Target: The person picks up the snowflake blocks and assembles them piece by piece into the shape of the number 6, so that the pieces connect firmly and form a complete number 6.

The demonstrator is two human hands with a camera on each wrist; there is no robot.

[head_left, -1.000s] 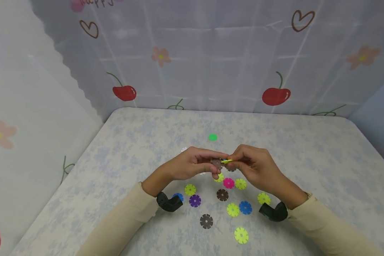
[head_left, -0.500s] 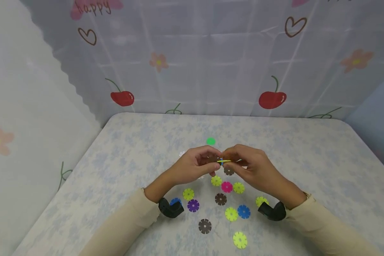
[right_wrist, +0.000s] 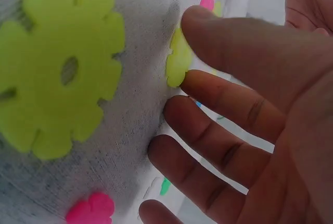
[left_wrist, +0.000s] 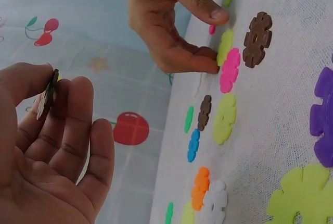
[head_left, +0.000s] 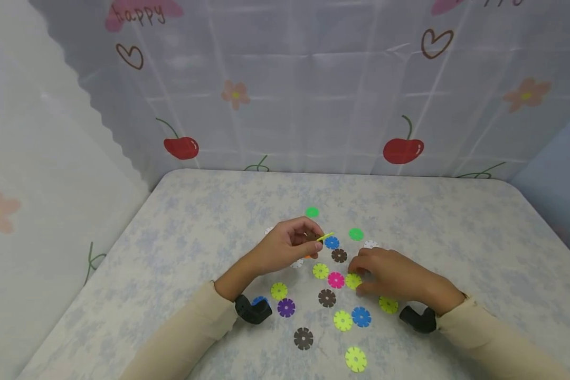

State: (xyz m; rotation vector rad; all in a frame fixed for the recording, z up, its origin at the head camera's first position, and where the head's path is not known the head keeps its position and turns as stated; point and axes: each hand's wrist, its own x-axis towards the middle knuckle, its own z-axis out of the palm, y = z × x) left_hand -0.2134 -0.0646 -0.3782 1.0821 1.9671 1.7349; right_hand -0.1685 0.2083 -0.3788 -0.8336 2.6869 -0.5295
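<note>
My left hand (head_left: 290, 245) is held above the table. Its thumb and fingers pinch a brown notched disc (left_wrist: 48, 96), seen almost edge-on in the left wrist view, joined to a yellow notched disc (head_left: 325, 236). Lower and to the right, my right hand (head_left: 391, 274) reaches down to a yellow notched disc (right_wrist: 178, 60) lying on the table. Thumb and index finger stand apart at opposite edges of that disc, and the index fingertip appears to touch it. A pink disc (head_left: 335, 280) lies just left of it.
Several loose discs lie about the table (head_left: 209, 211): a purple one (head_left: 286, 307), a blue one (head_left: 361, 316), a brown one (head_left: 303, 338) and a green one (head_left: 356, 234) among them. A printed curtain (head_left: 290, 105) hangs behind the far edge.
My right hand has let go of the yellow disc joined to the brown one and moved down and right to a yellow disc on the table. The left hand stays nearly in place.
</note>
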